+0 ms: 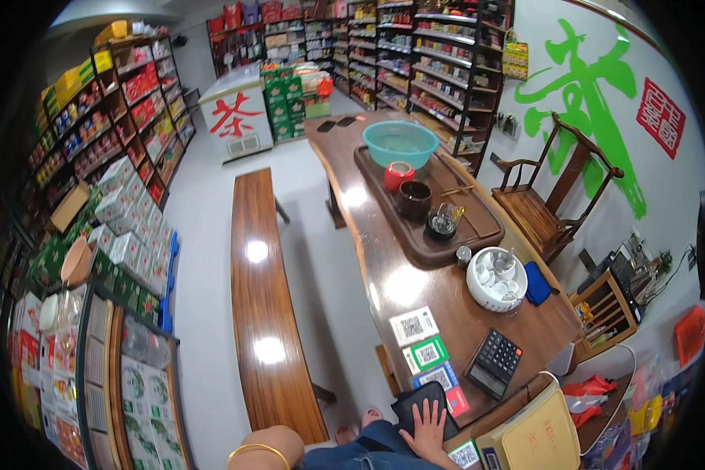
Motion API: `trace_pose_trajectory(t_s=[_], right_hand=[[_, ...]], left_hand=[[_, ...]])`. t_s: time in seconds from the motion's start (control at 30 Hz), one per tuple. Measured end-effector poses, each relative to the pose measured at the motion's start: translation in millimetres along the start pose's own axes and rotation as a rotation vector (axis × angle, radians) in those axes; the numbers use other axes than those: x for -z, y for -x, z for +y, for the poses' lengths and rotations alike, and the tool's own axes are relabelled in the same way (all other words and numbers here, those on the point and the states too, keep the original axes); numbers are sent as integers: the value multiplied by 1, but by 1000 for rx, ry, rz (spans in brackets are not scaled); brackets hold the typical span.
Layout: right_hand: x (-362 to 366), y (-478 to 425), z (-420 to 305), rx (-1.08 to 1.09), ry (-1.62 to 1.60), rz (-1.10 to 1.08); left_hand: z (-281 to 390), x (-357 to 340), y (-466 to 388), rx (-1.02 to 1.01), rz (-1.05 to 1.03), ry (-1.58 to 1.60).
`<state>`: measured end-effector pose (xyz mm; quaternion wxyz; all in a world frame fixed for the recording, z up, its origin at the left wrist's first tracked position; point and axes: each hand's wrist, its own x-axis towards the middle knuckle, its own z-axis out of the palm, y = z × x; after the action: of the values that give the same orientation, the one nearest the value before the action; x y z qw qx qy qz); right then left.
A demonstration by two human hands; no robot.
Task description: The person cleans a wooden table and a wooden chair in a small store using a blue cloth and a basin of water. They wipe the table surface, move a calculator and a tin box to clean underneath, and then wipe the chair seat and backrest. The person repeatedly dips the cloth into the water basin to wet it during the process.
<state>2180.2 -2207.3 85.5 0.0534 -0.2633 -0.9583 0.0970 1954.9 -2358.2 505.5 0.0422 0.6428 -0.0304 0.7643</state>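
Note:
My right hand [427,427] lies spread with its palm down on a folded black cloth or pouch [410,411] at the near end of the wooden table [388,235]. At the bottom edge is my left wrist with a gold bangle [259,447]; the rounded back of my left hand [285,440] may show beside it, fingers hidden. Several printed code cards [426,355] lie just beyond the black cloth. To their right rests a black calculator [493,364]. Past it stands a white bowl [477,294] of small cups.
A brown tea tray [446,249] holds a red jar, a dark pot and a glass vessel, with a teal basin [400,144] at its far end. A wooden bench [270,247] stands left, a wooden chair [529,214] right. A yellowish box [531,432] is close to my right hand.

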Motion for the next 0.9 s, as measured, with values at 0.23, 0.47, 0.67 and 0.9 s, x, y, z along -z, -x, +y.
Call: trace_pose_trajectory(t_s=[0.23, 0.47, 0.67, 0.9], right_hand=[[-15, -66, 13, 88, -22, 17], [-27, -82, 11, 132, -62, 48], [-35, -101, 5, 24, -78, 112], [-45, -165, -8, -80, -115, 130]], left_hand=[[-81, 13, 28, 266, 55, 635], [-146, -8, 21, 346, 146, 851], [-182, -1, 23, 467, 201, 1051], [-226, 53, 4, 425, 283, 595]])
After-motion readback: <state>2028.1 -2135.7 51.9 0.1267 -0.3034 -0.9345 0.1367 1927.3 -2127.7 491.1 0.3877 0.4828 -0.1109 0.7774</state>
